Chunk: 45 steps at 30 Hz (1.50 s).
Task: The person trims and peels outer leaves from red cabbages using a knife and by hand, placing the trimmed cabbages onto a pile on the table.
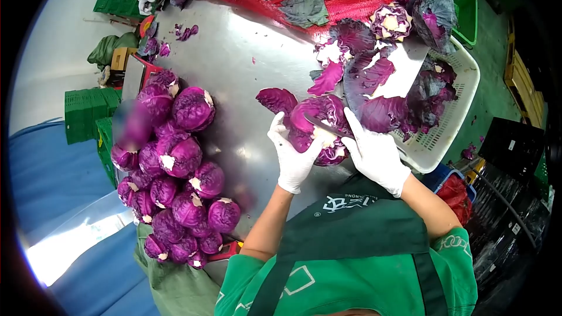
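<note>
A red cabbage point(318, 111) with its pale cut stem end showing is in front of me, just above the metal table point(246, 52). My left hand point(293, 155), in a white glove, grips the cabbage from its left and lower side. In my gloved right hand point(374, 155) is a knife point(321, 123); its dark blade lies across the cabbage beside the pale stem. The handle is hidden by my fingers. A loose purple leaf point(276, 100) sticks out at the cabbage's upper left.
Many trimmed cabbages point(178, 155) are piled on the left. A white basket point(465, 88) at the right holds outer leaves point(380, 114). Beyond lies a red mesh sack point(357, 0) with dark leaves. At the far left, a co-worker's gloved hand point(145, 3) reaches over the table's edge.
</note>
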Tool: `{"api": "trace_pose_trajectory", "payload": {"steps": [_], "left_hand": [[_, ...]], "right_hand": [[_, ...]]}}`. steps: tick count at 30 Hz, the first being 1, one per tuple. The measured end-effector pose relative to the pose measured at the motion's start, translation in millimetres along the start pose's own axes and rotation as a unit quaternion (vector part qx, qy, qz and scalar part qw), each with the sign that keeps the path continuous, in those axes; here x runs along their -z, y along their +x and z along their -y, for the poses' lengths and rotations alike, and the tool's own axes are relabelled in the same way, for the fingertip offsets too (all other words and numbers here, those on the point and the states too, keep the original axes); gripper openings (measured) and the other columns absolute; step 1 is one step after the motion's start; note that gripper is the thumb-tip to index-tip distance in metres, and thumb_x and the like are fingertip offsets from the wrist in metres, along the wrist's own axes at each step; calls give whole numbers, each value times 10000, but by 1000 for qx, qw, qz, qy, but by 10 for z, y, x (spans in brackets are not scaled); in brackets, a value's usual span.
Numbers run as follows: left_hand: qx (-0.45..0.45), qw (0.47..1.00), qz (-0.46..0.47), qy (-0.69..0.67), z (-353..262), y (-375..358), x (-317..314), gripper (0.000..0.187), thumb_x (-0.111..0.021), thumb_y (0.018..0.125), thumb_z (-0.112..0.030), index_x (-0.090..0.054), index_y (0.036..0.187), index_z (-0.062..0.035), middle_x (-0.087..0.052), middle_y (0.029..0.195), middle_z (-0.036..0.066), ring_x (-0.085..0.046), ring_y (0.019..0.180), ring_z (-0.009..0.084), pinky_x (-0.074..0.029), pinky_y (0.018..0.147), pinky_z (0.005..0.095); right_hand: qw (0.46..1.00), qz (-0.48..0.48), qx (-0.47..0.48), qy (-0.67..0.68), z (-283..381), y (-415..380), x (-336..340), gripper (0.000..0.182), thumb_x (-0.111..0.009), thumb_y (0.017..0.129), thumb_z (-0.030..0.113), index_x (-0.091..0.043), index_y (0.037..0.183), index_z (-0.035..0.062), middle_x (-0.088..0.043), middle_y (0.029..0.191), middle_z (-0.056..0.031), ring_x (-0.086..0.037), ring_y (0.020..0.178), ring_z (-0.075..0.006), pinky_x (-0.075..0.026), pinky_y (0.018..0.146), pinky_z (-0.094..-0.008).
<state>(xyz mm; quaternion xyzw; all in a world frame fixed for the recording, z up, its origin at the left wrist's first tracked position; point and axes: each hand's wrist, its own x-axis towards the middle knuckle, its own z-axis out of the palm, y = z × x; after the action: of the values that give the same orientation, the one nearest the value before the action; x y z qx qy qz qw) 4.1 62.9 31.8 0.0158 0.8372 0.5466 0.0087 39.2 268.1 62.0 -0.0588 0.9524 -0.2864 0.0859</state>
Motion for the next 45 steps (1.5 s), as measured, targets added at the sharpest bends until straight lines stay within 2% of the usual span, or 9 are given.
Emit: {"api": "trace_pose_trajectory", "payload": {"steps": [7, 13, 15, 18, 22, 26, 30, 35, 45], "left_hand": [[22, 999, -11, -23, -103, 16, -99, 749, -848, 740, -120, -299, 1242, -33, -380, 1299, 169, -429, 1201, 241, -364, 1055, 407], [-12, 999, -23, -21, -21, 10, -112, 798, -872, 734, -174, -326, 1288, 7, -406, 1230, 151, -469, 1143, 242, -409, 1005, 390], [9, 1000, -11, 11, -90, -3, -42, 793, -878, 726, -153, -327, 1274, 10, -425, 1213, 152, -503, 1116, 230, -439, 979, 389], [80, 994, 53, -46, -253, 79, 76, 818, -897, 710, -167, -324, 1265, 14, -441, 1194, 143, -525, 1101, 226, -456, 967, 388], [-157, 981, 4, 118, -201, 439, 183, 901, -905, 691, -257, -402, 1374, 47, -477, 1318, 204, -527, 1218, 309, -400, 1075, 391], [-201, 921, 312, 119, -239, 694, 177, 662, -714, 873, -155, -436, 1460, -32, -443, 1479, 175, -409, 1379, 331, -323, 1152, 404], [-163, 958, 179, 157, -186, 422, 233, 598, -669, 887, -117, -478, 1453, -92, -468, 1429, 174, -443, 1313, 317, -348, 1130, 400], [-92, 956, 107, 259, -291, 65, 139, 756, -775, 769, -244, -477, 1446, -93, -410, 1109, 145, -415, 1078, 308, -382, 1008, 422], [9, 997, 77, 7, -162, -35, -40, 610, -640, 907, -103, -355, 1427, 40, -424, 1401, 188, -480, 1261, 251, -381, 1091, 365]], "right_hand": [[993, -88, -48, 61, -69, 131, -10, 409, -496, 1019, 300, -557, 1369, 98, -650, 709, -130, -644, 577, -284, -503, 519, -388], [982, -60, -103, 149, -465, 321, 158, 567, -677, 899, 420, -581, 1312, 44, -683, 1134, -201, -702, 876, -316, -569, 775, -379], [982, -134, -21, 130, -203, 291, 161, 769, -733, 786, 594, -579, 1304, 47, -677, 1049, -180, -678, 923, -322, -547, 806, -405], [984, -65, -16, 167, -156, 415, 56, 590, -652, 888, 510, -596, 1233, 36, -650, 926, -175, -662, 878, -333, -538, 743, -415], [996, -80, 34, 20, -180, 410, -6, 310, -625, 891, 307, -626, 1036, 33, -658, 847, -152, -667, 725, -319, -526, 623, -419], [997, -37, -73, -8, -331, 609, 157, 197, -604, 868, 196, -650, 936, 17, -676, 827, -190, -671, 770, -361, -536, 701, -451], [968, -173, -181, 16, -1449, 754, -109, 327, -601, 918, 276, -676, 1109, 21, -685, 844, -222, -679, 788, -394, -544, 725, -466], [967, -146, -148, 146, -503, 442, 352, 579, -550, 980, 402, -446, 1450, 79, -697, 923, -197, -676, 818, -376, -536, 737, -441], [989, -18, -51, 138, -25, -78, -24, 566, -483, 1017, 283, -346, 1522, 67, -650, 696, -143, -629, 565, -310, -490, 552, -423]]}}
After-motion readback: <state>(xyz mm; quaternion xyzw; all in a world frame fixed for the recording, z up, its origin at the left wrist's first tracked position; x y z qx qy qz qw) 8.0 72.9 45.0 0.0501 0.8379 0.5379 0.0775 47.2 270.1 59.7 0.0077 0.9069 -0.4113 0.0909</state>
